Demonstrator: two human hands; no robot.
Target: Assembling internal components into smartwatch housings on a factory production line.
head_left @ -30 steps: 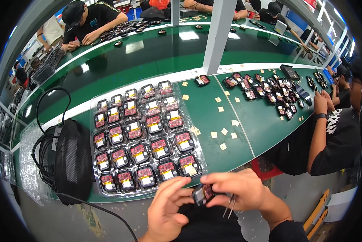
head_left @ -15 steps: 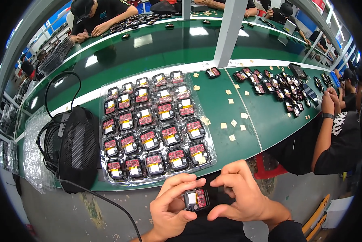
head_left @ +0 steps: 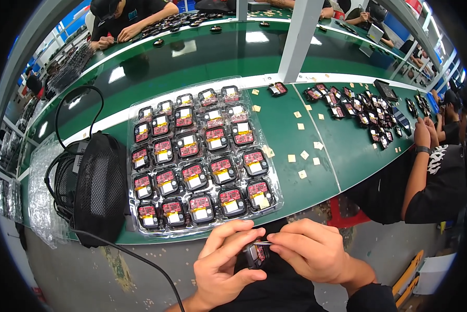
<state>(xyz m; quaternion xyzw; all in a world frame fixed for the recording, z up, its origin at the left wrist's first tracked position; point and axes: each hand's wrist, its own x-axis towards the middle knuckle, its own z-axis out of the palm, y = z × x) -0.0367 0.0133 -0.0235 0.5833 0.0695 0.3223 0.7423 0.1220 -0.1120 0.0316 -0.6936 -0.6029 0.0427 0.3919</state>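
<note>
- Closely gripped, a small black-cased device [head_left: 256, 256] sits in the left hand [head_left: 218, 262], its fingers curled over the upper end and the thumb along the lower, held just off the table's near edge.
- The right hand [head_left: 314, 252] pinches metal tweezers [head_left: 263, 243] between thumb and fingertips, the tips at the device's upper end; whether they touch it cannot be made out.
- Beyond the hands, a clear plastic tray [head_left: 274, 204] of similar devices, five rows deep, lies on a green table [head_left: 324, 164].
- Small tan squares [head_left: 302, 174] dot the surface to the tray's right, near a loose cluster of devices [head_left: 366, 110].
- Left of the tray stands a black mesh bag [head_left: 104, 190].
</note>
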